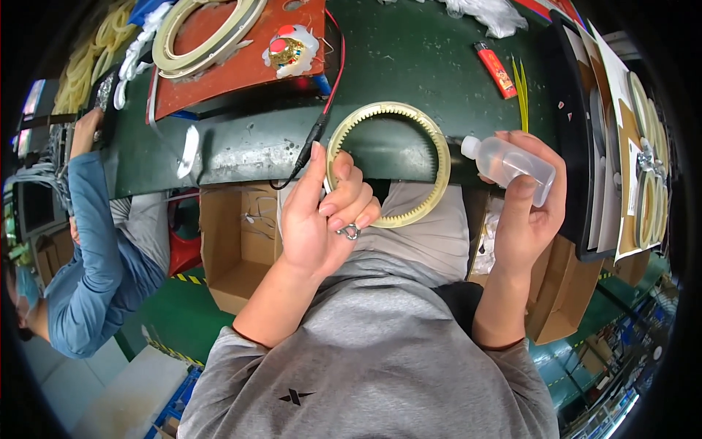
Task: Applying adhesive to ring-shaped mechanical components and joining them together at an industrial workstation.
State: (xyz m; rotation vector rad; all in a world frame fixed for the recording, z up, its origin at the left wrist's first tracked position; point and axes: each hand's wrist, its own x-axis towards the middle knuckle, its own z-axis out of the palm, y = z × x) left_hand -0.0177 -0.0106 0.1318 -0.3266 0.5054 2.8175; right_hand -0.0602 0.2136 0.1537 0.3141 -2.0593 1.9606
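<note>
A cream plastic ring with small teeth along its inner edge is upright in front of me, overlapping the table's near edge. My left hand grips its left side between thumb and curled fingers. A small silver metal loop shows at those fingers; how it is attached is unclear. In my right hand lies a small translucent squeeze bottle, tilted so that its white cap points left at the ring's right side. Thumb and fingers wrap around the bottle, and the cap is a short way off the ring.
On the green table lie a red lighter and thin yellow-green strips. A red-topped stand holds more rings. A black cable connector hangs nearby. Cardboard boxes flank my legs; a co-worker sits left.
</note>
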